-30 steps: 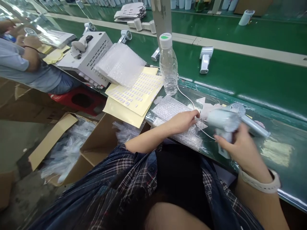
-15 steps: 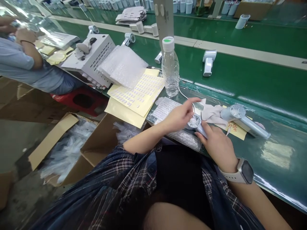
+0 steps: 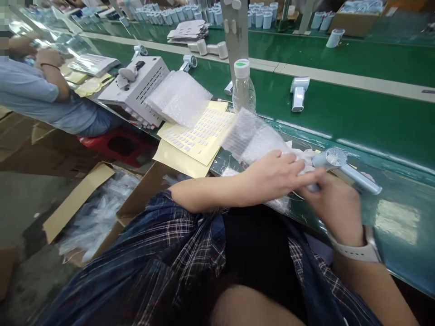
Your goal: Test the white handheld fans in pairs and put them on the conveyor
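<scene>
My left hand (image 3: 280, 174) is closed on a bubble-wrap bag (image 3: 253, 136), which is lifted off the bench and slants up to the left. My right hand (image 3: 335, 201), with a watch strap at the wrist, is closed around the handle of a small light-blue handheld fan (image 3: 313, 187). Only a short piece of that handle shows. The fan's head is hidden at the bag's near end, behind my left hand. Both hands meet there, fingers touching. A second handheld fan (image 3: 335, 158) lies just beyond my right hand.
A water bottle (image 3: 243, 90) stands behind the bag. Left of it lie yellow sticker sheets (image 3: 200, 136), more bubble-wrap bags (image 3: 178, 97) and a white box-shaped device (image 3: 136, 86). Another fan (image 3: 299, 94) lies on the green belt (image 3: 356, 108). A co-worker (image 3: 50, 90) sits at far left, near an open carton (image 3: 132, 199).
The bubble-wrap bag has been raised from the bench into my left hand, which was open and pointing before. My right hand has turned and moved slightly right, still holding the fan, whose head is now hidden.
</scene>
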Motion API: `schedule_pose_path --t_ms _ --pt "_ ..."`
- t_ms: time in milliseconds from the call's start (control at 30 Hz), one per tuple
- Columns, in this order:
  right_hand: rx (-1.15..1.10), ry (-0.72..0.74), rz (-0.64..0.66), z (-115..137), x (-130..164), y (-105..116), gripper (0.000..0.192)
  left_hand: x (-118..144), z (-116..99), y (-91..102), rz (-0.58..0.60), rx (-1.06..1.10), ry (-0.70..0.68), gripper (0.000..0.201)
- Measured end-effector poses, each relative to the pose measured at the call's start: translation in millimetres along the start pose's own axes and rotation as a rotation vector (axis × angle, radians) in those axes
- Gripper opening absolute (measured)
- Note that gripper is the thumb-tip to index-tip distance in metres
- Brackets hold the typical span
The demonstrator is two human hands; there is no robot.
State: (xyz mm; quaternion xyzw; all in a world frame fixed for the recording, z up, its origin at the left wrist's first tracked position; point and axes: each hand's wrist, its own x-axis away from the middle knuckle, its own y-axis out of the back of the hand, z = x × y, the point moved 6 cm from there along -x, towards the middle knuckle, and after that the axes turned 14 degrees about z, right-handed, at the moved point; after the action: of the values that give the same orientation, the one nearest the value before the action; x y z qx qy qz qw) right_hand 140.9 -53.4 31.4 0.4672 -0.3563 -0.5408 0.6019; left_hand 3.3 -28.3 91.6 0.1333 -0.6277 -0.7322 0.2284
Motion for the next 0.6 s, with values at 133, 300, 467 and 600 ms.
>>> schedule_pose_path --t_ms 133,300,467,600 --pt "-0.131 -0.019 0.046 -3.6 -1.6 0.0 0.087 -3.3 8.0 4.7 -0.027 -0.018 0.101 0.052" --pt "0.010 -0.032 -0.035 -3.3 4.1 -3.1 0.077 -6.7 1.3 -2.1 -0.017 0.022 0.056 0.050" --pt "-0.099 -0.004 0.115 1.4 1.2 -13.4 0.074 -12.1 9.5 -5.9 -0.023 0.091 0.138 0.054" --pt "0.061 -0.113 -0.022 0.7 0.5 -2.4 0.074 -15.9 9.1 -8.2 -0.017 0.130 0.088 0.052"
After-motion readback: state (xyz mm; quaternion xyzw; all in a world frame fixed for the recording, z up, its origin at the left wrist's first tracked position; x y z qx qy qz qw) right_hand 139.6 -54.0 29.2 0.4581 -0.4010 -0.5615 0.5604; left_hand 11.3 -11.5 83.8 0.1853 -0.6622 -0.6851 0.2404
